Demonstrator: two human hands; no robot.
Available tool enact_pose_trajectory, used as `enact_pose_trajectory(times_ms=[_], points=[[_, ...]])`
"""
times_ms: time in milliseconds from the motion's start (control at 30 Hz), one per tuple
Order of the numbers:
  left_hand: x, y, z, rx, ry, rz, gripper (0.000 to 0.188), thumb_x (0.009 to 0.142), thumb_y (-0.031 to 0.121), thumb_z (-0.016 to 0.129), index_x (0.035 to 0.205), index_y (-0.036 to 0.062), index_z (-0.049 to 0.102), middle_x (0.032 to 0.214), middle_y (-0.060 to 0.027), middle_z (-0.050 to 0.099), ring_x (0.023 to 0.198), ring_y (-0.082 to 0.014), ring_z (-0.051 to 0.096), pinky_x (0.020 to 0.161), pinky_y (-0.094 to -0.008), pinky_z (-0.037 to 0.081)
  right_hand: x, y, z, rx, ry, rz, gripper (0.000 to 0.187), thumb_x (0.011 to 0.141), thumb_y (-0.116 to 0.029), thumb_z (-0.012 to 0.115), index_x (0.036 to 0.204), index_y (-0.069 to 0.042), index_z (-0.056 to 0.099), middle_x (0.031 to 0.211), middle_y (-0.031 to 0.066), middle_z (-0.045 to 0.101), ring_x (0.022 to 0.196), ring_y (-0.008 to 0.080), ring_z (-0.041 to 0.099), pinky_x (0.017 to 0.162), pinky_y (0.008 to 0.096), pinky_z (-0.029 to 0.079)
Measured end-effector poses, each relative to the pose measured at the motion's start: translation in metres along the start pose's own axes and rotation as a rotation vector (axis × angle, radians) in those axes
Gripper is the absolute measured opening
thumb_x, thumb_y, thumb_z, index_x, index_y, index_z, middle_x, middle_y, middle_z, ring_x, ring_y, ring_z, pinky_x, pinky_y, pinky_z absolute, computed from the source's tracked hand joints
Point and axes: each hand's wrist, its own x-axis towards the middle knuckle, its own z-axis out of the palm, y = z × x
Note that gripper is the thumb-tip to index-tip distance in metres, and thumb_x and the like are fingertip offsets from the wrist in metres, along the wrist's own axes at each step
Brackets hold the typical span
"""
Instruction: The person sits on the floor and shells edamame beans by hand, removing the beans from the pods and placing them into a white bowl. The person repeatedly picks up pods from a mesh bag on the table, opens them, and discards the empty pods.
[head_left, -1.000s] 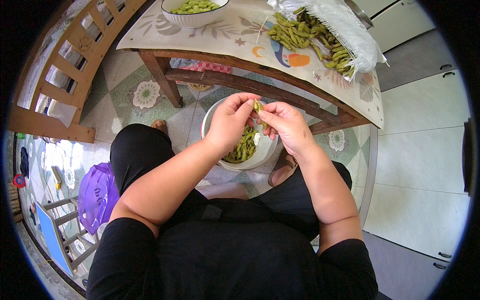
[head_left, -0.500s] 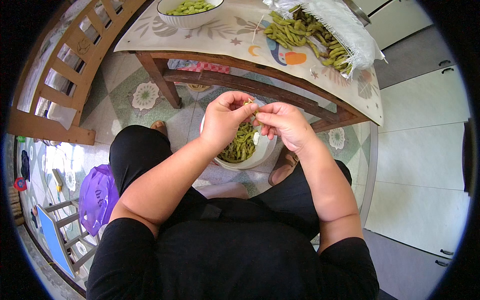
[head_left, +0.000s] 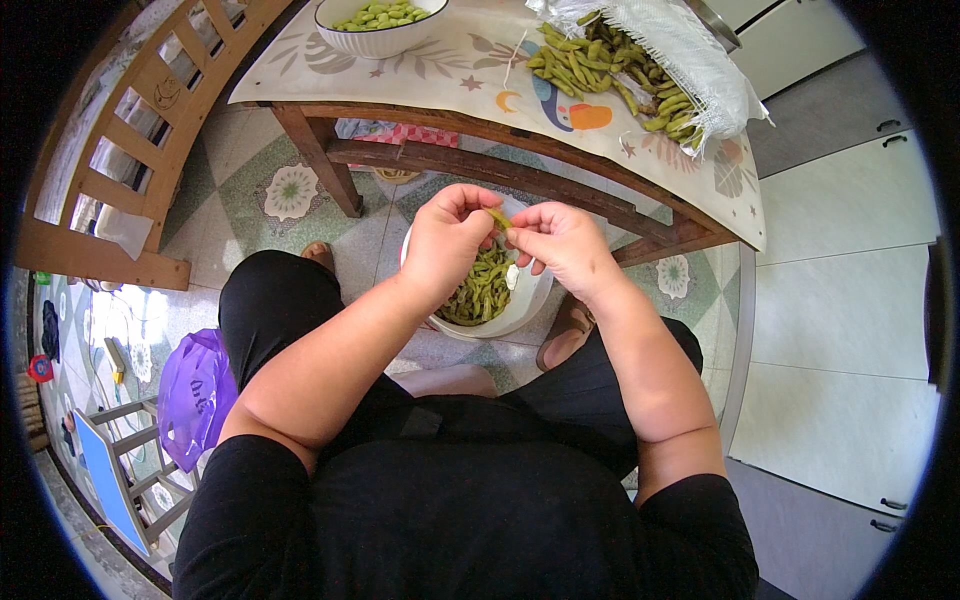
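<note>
Between both hands I hold a yellow-green soybean pod [head_left: 498,217], pinched at its two ends. My left hand [head_left: 448,232] is closed on one end, thumb against fingers. The other end is in the pinch of my right hand [head_left: 563,243]. Below them a white bucket [head_left: 535,298] stands on the floor between my feet, with many green pods [head_left: 478,292] in it. A small white piece [head_left: 512,276] lies at its right side. On the table, shelled green beans [head_left: 382,15] fill a white bowl [head_left: 375,40] with a dark rim.
A heap of unshelled pods [head_left: 610,68] spills from a white woven sack [head_left: 715,95] on the table's [head_left: 440,80] right part. A wooden railing [head_left: 125,180] stands at left, near a purple bag [head_left: 195,395] and a blue-topped stool [head_left: 108,480]. White cabinets [head_left: 840,330] line the right.
The pod between my hands has turned and shows more of its length. My right hand's fingers have shifted slightly; my left hand has barely moved.
</note>
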Motion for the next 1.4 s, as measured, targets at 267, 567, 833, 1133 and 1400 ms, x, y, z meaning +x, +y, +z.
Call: enact_pose_trajectory(times_ms=[267,567,833,1133,1400], points=[[0.003,-0.008,-0.002,0.655,-0.029,0.409,0.022,0.071,-0.003,0.048,0.092,-0.0006,0.053,0.08,-0.0059,0.057,0.069,-0.0128,0.054,0.062,-0.0252,0.044,0.003,0.019,0.003,-0.436,0.165,-0.256,0.016,0.076,-0.012,0.061,0.083,0.001,0.057,0.073,0.0036,0.059,0.06,0.0071,0.052,0.051,0.0194,0.041],[-0.004,-0.009,0.004,-0.323,-0.174,-0.096,0.017,0.079,0.016,0.06,0.088,0.0034,0.056,0.077,-0.0017,0.057,0.066,-0.0083,0.051,0.061,-0.0196,0.038,-0.003,0.001,-0.006,0.393,-0.075,0.021,0.011,0.079,-0.012,0.057,0.084,-0.002,0.056,0.073,0.0059,0.06,0.057,0.0085,0.053,0.05,0.0185,0.042],[-0.007,-0.007,0.003,-0.711,-0.15,-0.237,0.01,0.082,0.012,0.054,0.074,0.0065,0.05,0.071,-0.0044,0.055,0.065,-0.0148,0.053,0.065,-0.0261,0.042,-0.004,0.002,0.001,0.465,-0.138,0.041,0.013,0.08,-0.014,0.057,0.081,-0.002,0.057,0.072,0.0054,0.06,0.056,0.0073,0.052,0.049,0.0185,0.042],[-0.005,-0.01,0.007,-0.942,-0.31,-0.382,0.012,0.085,0.018,0.048,0.083,0.0067,0.052,0.075,-0.0051,0.054,0.071,-0.0168,0.052,0.068,-0.0286,0.043,0.0,0.008,0.007,0.322,-0.023,-0.126,0.011,0.08,-0.015,0.058,0.08,-0.004,0.057,0.073,0.0036,0.06,0.059,0.0069,0.05,0.054,0.0186,0.039],[-0.008,-0.008,0.006,-0.89,-0.14,-0.517,0.012,0.084,0.017,0.052,0.087,0.0055,0.051,0.076,-0.0026,0.053,0.07,-0.0118,0.05,0.065,-0.0226,0.042,0.002,0.01,0.014,0.067,0.18,-0.335,0.006,0.08,-0.007,0.055,0.078,-0.001,0.055,0.072,0.0037,0.057,0.062,0.0087,0.054,0.057,0.0217,0.044]])
